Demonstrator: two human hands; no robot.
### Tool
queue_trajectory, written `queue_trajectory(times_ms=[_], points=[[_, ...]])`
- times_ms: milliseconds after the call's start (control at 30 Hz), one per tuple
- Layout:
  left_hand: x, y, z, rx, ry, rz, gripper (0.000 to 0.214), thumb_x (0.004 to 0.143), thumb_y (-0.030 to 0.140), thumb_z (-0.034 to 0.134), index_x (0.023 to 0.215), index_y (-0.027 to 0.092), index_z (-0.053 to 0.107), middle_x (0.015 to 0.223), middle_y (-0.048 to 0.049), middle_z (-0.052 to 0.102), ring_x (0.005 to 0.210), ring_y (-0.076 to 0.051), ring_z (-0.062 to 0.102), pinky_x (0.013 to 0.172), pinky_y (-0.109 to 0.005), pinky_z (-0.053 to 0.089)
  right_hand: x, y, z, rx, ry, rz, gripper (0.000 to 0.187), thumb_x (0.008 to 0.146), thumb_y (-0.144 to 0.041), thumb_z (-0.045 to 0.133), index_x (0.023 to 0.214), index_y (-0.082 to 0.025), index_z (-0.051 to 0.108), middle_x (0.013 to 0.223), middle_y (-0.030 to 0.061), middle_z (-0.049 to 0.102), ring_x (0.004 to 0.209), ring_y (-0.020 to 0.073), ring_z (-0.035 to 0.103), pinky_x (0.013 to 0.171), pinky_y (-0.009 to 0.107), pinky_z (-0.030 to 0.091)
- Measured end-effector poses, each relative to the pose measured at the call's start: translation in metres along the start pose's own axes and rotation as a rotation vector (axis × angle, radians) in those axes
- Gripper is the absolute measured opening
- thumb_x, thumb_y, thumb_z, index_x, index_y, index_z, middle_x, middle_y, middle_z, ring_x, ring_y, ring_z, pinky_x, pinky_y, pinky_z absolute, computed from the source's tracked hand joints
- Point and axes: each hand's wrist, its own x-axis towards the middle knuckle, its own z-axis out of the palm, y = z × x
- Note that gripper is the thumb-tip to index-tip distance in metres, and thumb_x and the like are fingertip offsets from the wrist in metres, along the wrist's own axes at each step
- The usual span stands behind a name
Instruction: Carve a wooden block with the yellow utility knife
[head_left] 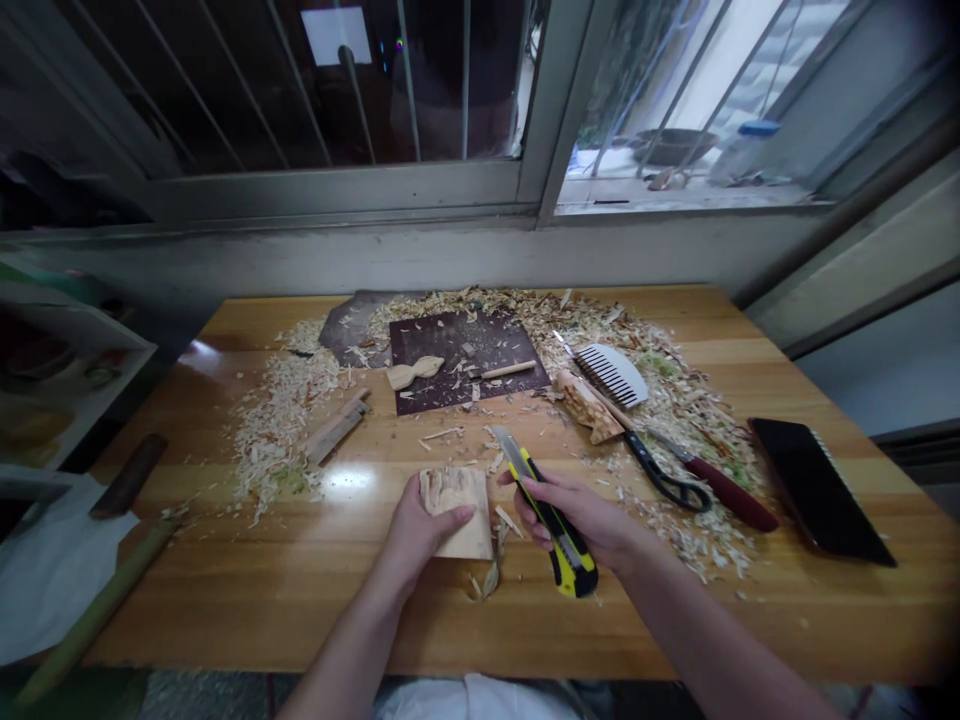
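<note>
While the left hand [421,528] is clamped on a pale wood block [471,541], thumb across its face, the right hand [581,505] is wrapped around a yellow-black utility knife [559,532], blade out. Block is at the near middle of the surface [247,620]; can't tell if it touches down. Knife is just right of it, blade pointing away from the person, apart from the block. Beyond: dark sheet [450,340] with 1 carved wood piece [415,372] and 1 pale-handled tool [510,370]. Shavings [274,420] spread left, far and right. On the right: rough wood chunk [587,408], white comb-like thing [628,376], red-handled tool [727,492], then dark flat device [817,490] near the right edge.
</note>
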Motion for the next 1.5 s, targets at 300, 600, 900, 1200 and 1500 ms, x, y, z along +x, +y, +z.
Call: queue_trajectory(times_ms=[300,600,900,1200,1500], points=[[-0.001,0.001,-0.003,-0.049,-0.006,-0.04,0.061,0.046,0.03,0.078,0.097,0.014,0.048,0.094,-0.0096,0.064,0.085,-0.023,0.06,0.076,-0.034,0.046,0.001,0.004,-0.005,0.182,-0.017,-0.106,0.045,0.06,-0.012,0.067,0.101,-0.022,0.052,0.096,0.0012,0.057,0.086,0.0141,0.057,0.085,0.033,0.041],[0.008,-0.015,-0.004,-0.081,-0.001,-0.02,0.066,0.041,0.032,0.079,0.097,0.014,0.048,0.093,-0.0099,0.064,0.082,-0.025,0.061,0.072,-0.035,0.047,0.002,0.013,-0.001,0.188,-0.071,-0.113,0.04,0.071,-0.024,0.063,0.108,-0.021,0.05,0.107,0.0073,0.059,0.09,0.0215,0.06,0.083,0.041,0.043],[0.002,-0.004,-0.003,-0.088,-0.032,-0.031,0.061,0.045,0.03,0.078,0.097,0.015,0.048,0.093,-0.009,0.064,0.084,-0.024,0.061,0.073,-0.034,0.047,0.006,0.017,0.002,0.155,0.043,-0.112,0.057,0.073,-0.032,0.062,0.124,-0.034,0.037,0.11,0.0025,0.056,0.084,0.0178,0.061,0.073,0.039,0.049],[-0.001,0.003,0.0,-0.06,-0.001,-0.025,0.059,0.047,0.032,0.077,0.096,0.015,0.049,0.093,-0.0086,0.065,0.086,-0.024,0.061,0.073,-0.033,0.047,0.004,0.01,0.005,-0.066,0.146,-0.207,0.068,0.067,-0.025,0.065,0.128,-0.029,0.035,0.112,0.0044,0.054,0.085,0.015,0.058,0.073,0.03,0.045],[-0.001,0.002,0.0,-0.073,-0.032,-0.002,0.06,0.048,0.032,0.076,0.097,0.014,0.049,0.09,-0.0088,0.065,0.083,-0.024,0.062,0.073,-0.035,0.047,0.008,0.017,0.005,-0.093,0.063,-0.288,0.052,0.076,-0.029,0.056,0.125,-0.028,0.037,0.106,0.0048,0.057,0.076,0.0135,0.058,0.058,0.025,0.045]])
